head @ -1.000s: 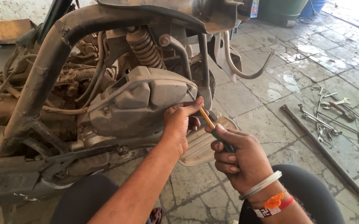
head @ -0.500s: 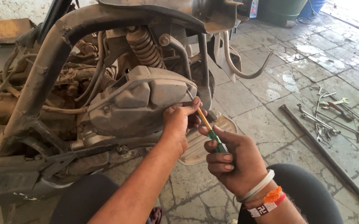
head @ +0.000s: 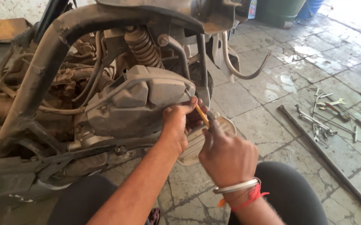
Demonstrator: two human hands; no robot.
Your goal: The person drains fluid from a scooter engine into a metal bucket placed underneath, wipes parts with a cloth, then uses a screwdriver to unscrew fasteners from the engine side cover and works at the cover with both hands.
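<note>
Head view: my right hand [head: 227, 157] grips a yellow-shafted screwdriver [head: 201, 115] at frame centre, tip at the dusty grey plastic engine cover [head: 136, 100]; left hand [head: 179, 123] pinches the shaft. Step looks like undoing a cover screw; next calls for steady turning w/ pressure

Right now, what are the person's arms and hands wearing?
Both arms are bare, with no sleeves and no gloves. The right hand has a plain silver bangle round its wrist, and just below it red and orange threads with loose ends hanging. The left hand and its forearm wear nothing at all.
</note>
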